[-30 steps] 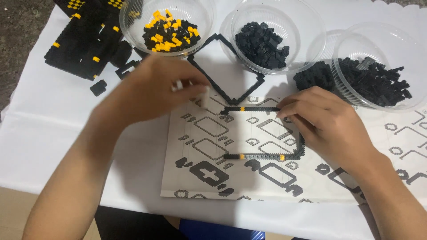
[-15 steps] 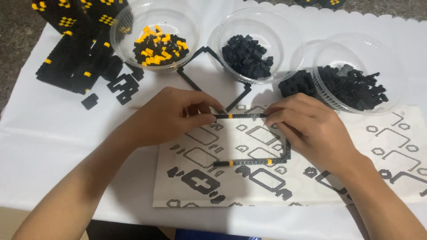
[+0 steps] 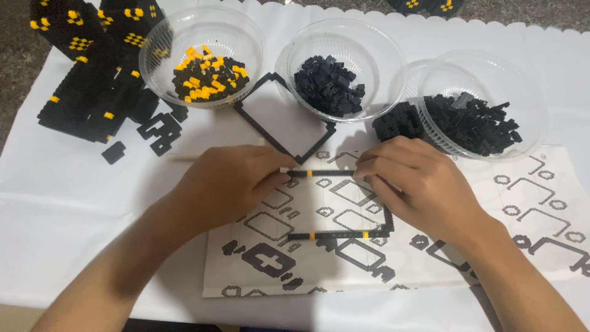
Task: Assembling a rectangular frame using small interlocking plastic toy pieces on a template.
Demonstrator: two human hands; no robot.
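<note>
My left hand [image 3: 230,184] and my right hand [image 3: 418,184] pinch the two ends of the top bar of a thin black brick frame with yellow studs [image 3: 335,234]. The frame lies on a printed instruction sheet [image 3: 528,215]. My left fingertips grip the bar's left end, my right fingertips its right end. Just above them lies a second thin black square frame [image 3: 261,126], turned like a diamond, on the white cloth.
Three clear bowls stand at the back: one with black and yellow bricks [image 3: 206,77], one with black bricks [image 3: 329,83], one with black bricks [image 3: 470,123]. Built black blocks with yellow spots [image 3: 92,86] sit at the far left. The white cloth [image 3: 61,203] covers the table.
Both hands have closed in on the top bar of the frame. The view has shifted, so the bowls and sheet sit slightly lower and more to the left.
</note>
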